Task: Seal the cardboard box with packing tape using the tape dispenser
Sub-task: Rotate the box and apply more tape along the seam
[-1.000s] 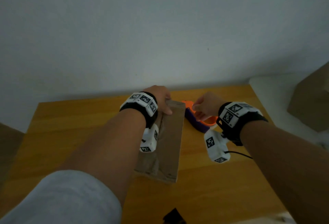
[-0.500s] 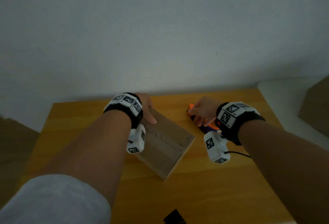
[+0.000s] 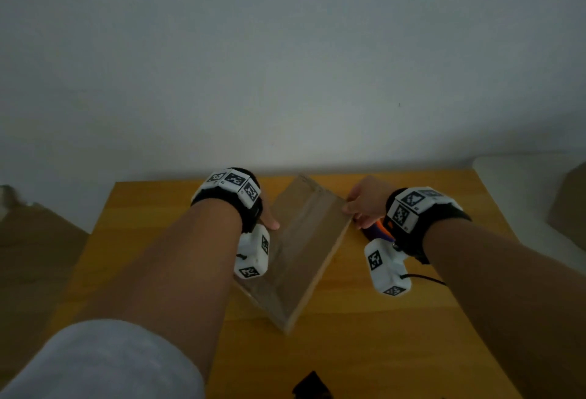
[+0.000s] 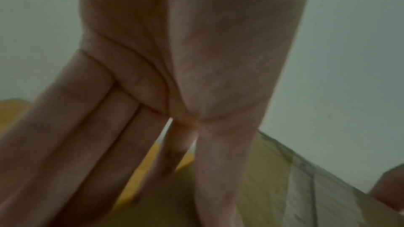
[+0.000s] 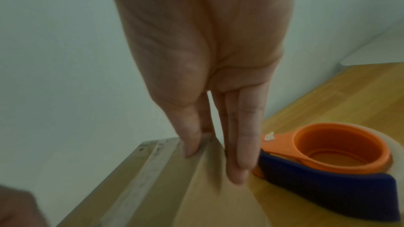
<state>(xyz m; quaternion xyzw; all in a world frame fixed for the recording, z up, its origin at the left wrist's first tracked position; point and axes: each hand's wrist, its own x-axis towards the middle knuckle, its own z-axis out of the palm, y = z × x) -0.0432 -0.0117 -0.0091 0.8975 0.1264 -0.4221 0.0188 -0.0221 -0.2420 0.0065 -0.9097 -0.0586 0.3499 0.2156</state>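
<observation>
box: cardboard box [image 3: 298, 249] sits on the table [image 3: 396, 335], turned at an angle to the table edge, one corner pointing toward the person. A strip of clear tape [image 5: 140, 175] runs along its top.
left hand: left hand [image 3: 264, 208] is on the box's left side. In the left wrist view the fingers [image 4: 91, 144] are straight and close together, reaching down past the box edge, thumb laid over the top face. Flat contact, nothing curled around it.
right hand: right hand [image 3: 364, 202] is at the box's far right corner. Thumb on top by the edge, fingers [image 5: 242, 135] straight down the side face. Light pinch of the corner between thumb and fingers.
dispenser: orange and dark blue tape dispenser [image 5: 323, 161] lies flat on the table just right of the box, beside the right hand's fingers; whether they touch it I can't tell. A roll of clear tape sits around its orange hub. In the head view it is mostly hidden behind the right wrist.
wrists: both carry black bands with white marker blocks [image 3: 233, 181].
other: dark object [image 3: 312, 387] at the table's near edge, too cut off to identify. Plain wall [image 3: 285, 65] behind.
</observation>
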